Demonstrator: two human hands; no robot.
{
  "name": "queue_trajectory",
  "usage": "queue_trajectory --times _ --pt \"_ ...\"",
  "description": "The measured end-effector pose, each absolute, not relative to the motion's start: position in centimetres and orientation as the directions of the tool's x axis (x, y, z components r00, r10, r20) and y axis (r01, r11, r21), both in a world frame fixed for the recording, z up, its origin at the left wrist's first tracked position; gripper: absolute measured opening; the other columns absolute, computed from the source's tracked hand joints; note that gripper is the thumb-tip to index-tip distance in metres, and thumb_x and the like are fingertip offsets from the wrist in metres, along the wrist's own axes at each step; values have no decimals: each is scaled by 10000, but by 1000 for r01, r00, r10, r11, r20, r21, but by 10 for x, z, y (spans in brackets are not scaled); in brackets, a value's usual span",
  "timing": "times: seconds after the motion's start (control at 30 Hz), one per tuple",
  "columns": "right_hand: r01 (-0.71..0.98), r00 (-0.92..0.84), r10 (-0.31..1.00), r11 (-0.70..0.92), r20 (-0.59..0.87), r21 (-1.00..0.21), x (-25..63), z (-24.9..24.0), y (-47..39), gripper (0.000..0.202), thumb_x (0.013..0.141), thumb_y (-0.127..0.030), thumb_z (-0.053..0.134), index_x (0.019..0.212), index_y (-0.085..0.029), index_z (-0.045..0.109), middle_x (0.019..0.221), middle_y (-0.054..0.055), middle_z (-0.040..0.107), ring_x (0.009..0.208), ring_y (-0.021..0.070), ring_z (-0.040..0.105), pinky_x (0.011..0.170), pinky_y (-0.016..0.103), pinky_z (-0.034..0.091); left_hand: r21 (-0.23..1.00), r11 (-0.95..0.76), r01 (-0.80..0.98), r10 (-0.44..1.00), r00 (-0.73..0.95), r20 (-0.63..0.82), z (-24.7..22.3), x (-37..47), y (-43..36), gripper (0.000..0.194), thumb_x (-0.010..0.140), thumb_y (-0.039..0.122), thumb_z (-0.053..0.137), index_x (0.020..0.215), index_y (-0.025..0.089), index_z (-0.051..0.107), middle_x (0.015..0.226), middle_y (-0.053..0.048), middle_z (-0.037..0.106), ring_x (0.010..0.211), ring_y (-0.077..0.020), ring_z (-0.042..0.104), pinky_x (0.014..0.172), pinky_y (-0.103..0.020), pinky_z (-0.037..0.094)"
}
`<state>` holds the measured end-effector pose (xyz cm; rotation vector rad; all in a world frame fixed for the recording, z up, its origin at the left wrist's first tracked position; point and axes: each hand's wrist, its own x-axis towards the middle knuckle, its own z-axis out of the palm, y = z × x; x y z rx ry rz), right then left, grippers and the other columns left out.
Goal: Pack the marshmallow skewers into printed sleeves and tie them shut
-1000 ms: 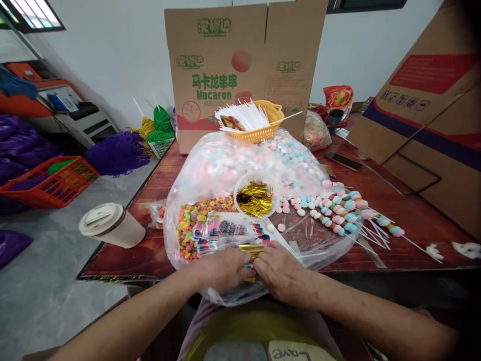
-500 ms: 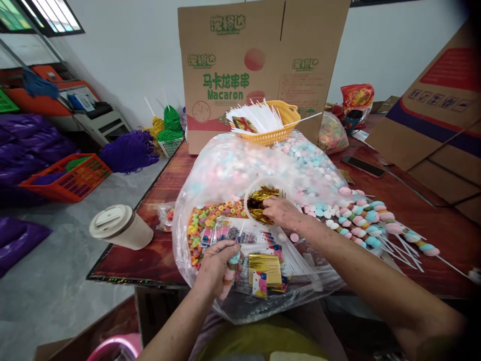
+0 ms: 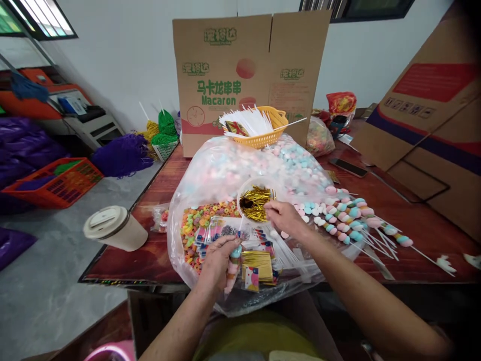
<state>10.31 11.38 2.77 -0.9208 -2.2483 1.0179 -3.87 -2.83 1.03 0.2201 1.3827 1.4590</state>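
The marshmallow skewer (image 3: 233, 265) is at the counter's (image 3: 150, 265) near edge, pinched in the left hand's (image 3: 218, 258) grip. The right hand's (image 3: 283, 215) fingers are bunched at the round tub (image 3: 239, 200) of gold twist ties (image 3: 259, 198); whether that grip pinches one, I cannot tell. More skewers (image 3: 349, 218) lie toward the right edge.

I have a lane of bare desk (image 3: 152, 258) in from the front edge, between cup (image 3: 116, 228) and bag (image 3: 210, 170), until a packet (image 3: 161, 218) narrows it. Rightward, skewers (image 3: 347, 218) obstruct me; the upright box (image 3: 248, 65) walls off the back.
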Motion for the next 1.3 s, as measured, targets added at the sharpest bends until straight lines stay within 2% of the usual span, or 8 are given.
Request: queue_trajectory --times 0.1,0.23,0.43,0.53,0.67,0.9,1.1,1.3 --pt "241 -761 648 321 27 -916 107 31 69 207 851 -358 455 875 -179 558 633 -28 572 433 79 477 413 206 372 825 246 -508 771 -413 -484 16 -33 -37 304 563 331 722 763 165 564 517 42 577 302 -62 446 281 -150 283" --pt "76 -730 684 87 4 -993 107 21 22 151 847 -347 478 798 -208 447 588 -64 495 428 63 412 420 196 338 869 283 -405 838 -336 -429 25 -19 -45 180 636 319 634 644 164 542 431 65 495 262 -38 352 283 -155 231" --pt "135 -693 720 184 40 -974 113 14 15 148 845 -310 474 752 -206 425 599 -50 518 523 89 468 499 211 369 947 275 -166 937 -173 -303 30 -13 -60 229 772 329 520 609 171 494 405 53 485 275 -62 401 298 -166 257" --pt "240 -623 778 290 82 -926 114 15 11 127 820 -284 498 740 -198 450 615 -39 523 569 103 486 535 224 374 943 270 -195 958 -45 -284 29 -12 -66 299 814 449 497 672 186 484 397 48 501 256 -98 430 271 -185 279" --pt "203 -605 796 112 -35 -973 118 18 4 137 820 -320 504 873 -195 483 553 -69 479 482 97 445 478 217 360 915 249 -316 946 -122 -300 25 -12 -69 339 772 489 562 659 175 507 325 59 442 196 -85 326 218 -180 189" --pt "-60 -947 244 504 208 -862 143 65 6 198 879 -244 453 786 -173 612 731 11 647 713 119 596 702 225 440 651 524 -549 851 373 -369 21 -16 -66 349 449 326 827 595 95 610 472 -42 608 415 -138 568 400 -211 421" --pt "139 -712 702 184 31 -973 124 36 3 239 815 -308 532 621 -180 476 527 -28 558 483 100 534 478 199 402 560 333 -758 909 100 -405 18 -2 -58 332 535 166 795 807 134 607 544 12 611 440 -69 532 448 -164 429" --pt "154 -729 684 193 21 -969 116 21 9 286 832 -350 500 607 -175 477 535 -43 497 502 77 449 467 190 326 705 136 -696 914 -186 -361 16 0 -60 345 584 250 789 747 159 500 551 36 579 451 -72 520 461 -178 424"
